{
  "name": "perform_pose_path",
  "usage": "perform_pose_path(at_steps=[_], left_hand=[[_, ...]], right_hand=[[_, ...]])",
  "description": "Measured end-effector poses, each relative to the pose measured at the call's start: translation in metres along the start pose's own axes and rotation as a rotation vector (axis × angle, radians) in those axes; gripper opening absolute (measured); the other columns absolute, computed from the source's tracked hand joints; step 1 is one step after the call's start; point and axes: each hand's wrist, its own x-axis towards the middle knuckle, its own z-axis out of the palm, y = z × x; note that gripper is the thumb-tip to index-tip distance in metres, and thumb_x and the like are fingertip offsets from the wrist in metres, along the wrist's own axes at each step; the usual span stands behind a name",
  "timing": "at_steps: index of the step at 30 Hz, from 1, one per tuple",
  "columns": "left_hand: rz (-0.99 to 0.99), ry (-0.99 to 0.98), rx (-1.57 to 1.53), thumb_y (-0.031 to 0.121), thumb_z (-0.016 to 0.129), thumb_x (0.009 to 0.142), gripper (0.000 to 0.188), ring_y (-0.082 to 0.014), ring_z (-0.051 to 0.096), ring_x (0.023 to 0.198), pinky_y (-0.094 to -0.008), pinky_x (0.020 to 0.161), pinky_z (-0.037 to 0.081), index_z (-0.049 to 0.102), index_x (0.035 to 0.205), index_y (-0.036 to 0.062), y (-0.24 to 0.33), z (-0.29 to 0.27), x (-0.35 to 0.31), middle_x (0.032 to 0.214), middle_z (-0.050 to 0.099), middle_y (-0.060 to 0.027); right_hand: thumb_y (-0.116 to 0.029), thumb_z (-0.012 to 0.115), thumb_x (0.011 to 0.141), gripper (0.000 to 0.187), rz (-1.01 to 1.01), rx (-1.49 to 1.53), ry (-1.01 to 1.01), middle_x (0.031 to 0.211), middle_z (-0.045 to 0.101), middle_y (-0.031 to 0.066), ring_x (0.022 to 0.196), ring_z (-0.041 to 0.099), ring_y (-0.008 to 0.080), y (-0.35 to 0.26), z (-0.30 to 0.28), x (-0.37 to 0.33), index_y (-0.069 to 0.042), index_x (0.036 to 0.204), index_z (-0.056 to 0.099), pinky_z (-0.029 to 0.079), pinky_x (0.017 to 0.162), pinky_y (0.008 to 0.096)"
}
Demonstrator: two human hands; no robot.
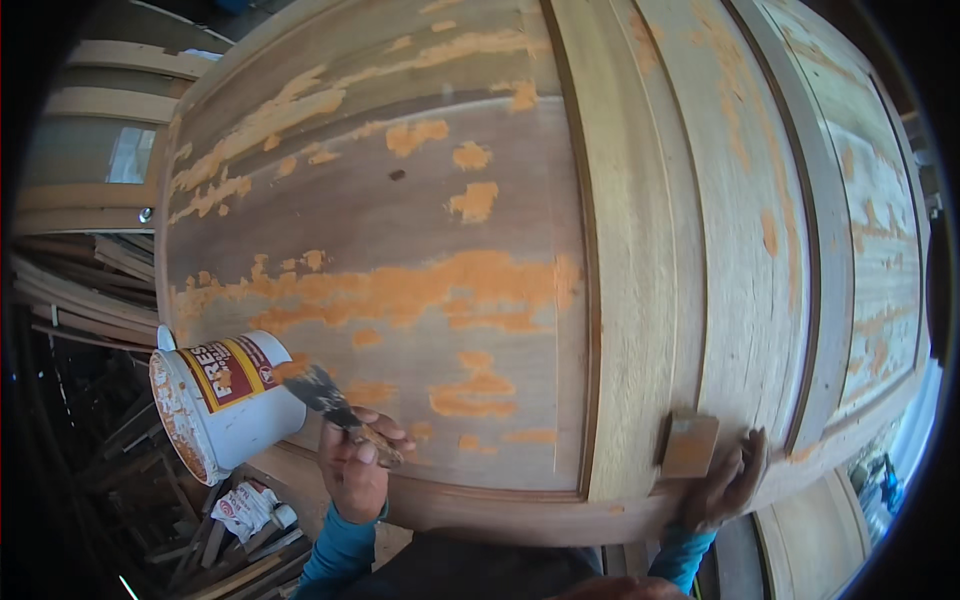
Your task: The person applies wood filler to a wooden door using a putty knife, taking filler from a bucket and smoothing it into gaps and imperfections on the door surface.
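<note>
In my left hand (355, 462) is a putty knife (328, 400), gripped by its worn handle, with orange putty on the blade's tip. The blade points up and left, beside a white bucket (255, 425) with a red and yellow label and an orange-smeared rim. Under both hands lies a large wooden door (500, 230), its panels patched with orange filler. Near the front edge, my right hand (733, 485) is closed at the corner of a small, flat wooden block (690, 447) with faint orange traces. Part of its grip is hidden.
Raised mouldings (575, 300) run across the door between its panels. Stacked wood strips (90, 295) and a framed piece (110, 105) stand at the left. Scrap wood (240, 560) and a crumpled white bag (245, 508) lie below the bucket. Another panel (815, 535) is at lower right.
</note>
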Motion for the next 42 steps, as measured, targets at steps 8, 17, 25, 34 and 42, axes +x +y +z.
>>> perform_pose_path(at_steps=[8,17,25,34,42], left_hand=[[-0.008,-0.122,0.128,0.026,0.063,0.101,0.048,-0.0141,0.062,0.08,-0.0295,0.068,0.051,0.053,0.139,-0.0018,0.005,0.032,0.06,0.102,0.068,-0.0141],[0.22,-0.492,0.823,0.026,0.066,0.105,0.042,-0.0132,0.055,0.077,-0.033,0.069,0.047,0.066,0.141,0.0033,0.02,0.062,0.127,0.091,0.062,-0.0059],[0.607,-0.608,1.224,0.019,0.081,0.089,0.05,-0.0204,0.056,0.077,-0.0382,0.072,0.052,0.071,0.138,0.016,0.018,0.091,0.149,0.084,0.06,-0.0033],[0.705,-0.703,1.414,0.015,0.081,0.087,0.051,-0.0253,0.057,0.081,-0.0409,0.076,0.052,0.073,0.137,0.018,0.02,0.108,0.171,0.09,0.064,-0.0068],[0.688,-0.806,1.436,0.022,0.08,0.089,0.048,-0.0227,0.059,0.083,-0.0402,0.082,0.055,0.072,0.137,0.0243,0.012,0.108,0.191,0.086,0.061,-0.0035]], right_hand=[[-0.028,0.052,0.109,0.049,0.007,-0.108,-0.012,0.129,0.063,0.0233,0.116,0.064,0.035,-0.013,0.003,0.015,0.01,0.139,0.058,0.052,0.098,0.0456],[-0.03,0.056,0.108,0.046,-0.033,-0.071,-0.015,0.127,0.063,0.0206,0.108,0.065,0.0318,-0.016,0.006,0.026,0.005,0.137,0.063,0.054,0.09,0.043],[-0.029,0.059,0.107,0.042,-0.047,-0.041,-0.007,0.124,0.063,0.0193,0.107,0.065,0.0317,-0.012,0.007,0.024,0.003,0.134,0.067,0.054,0.089,0.0434],[-0.024,0.062,0.106,0.036,-0.072,-0.024,-0.04,0.12,0.066,0.0194,0.109,0.065,0.0337,-0.007,0.003,0.025,0.003,0.129,0.069,0.054,0.091,0.0456],[-0.02,0.062,0.106,0.034,-0.084,0.02,-0.063,0.12,0.066,0.0187,0.11,0.064,0.0335,-0.006,0.002,0.025,0.003,0.13,0.068,0.054,0.092,0.0455]])
